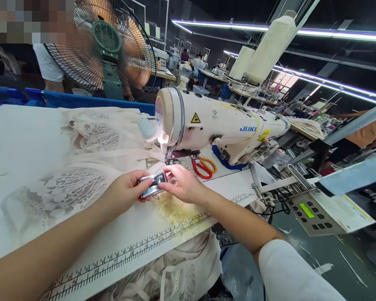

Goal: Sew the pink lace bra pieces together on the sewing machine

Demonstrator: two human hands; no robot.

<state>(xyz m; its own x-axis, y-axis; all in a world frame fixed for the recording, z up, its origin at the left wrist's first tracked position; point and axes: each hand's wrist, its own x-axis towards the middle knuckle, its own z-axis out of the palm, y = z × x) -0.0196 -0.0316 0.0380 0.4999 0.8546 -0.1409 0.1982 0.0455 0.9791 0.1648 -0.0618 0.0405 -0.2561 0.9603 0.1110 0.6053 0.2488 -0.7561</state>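
A small shiny metal piece (153, 190), rectangular with a dark middle, is held in front of the sewing machine's needle area. My left hand (132, 188) pinches its left end between thumb and fingers. At its right end, my right hand (184, 184) closes thumb and fingertips on it. Its exact kind cannot be made out. The white JUKI sewing machine (219, 123) stands just beyond my hands. Red-handled scissors (202, 170) and an orange-handled tool (210, 162) lie right of the needle. Cream lace fabric (78, 184) spreads over the table to the left.
A ruler strip (128, 253) runs along the table's (28, 138) front edge, beside a yellowish stain. More cream fabric (175, 271) hangs below that edge. A control box (329, 213) sits at right, a large fan (108, 50) behind. Thread cones (269, 48) stand above the machine.
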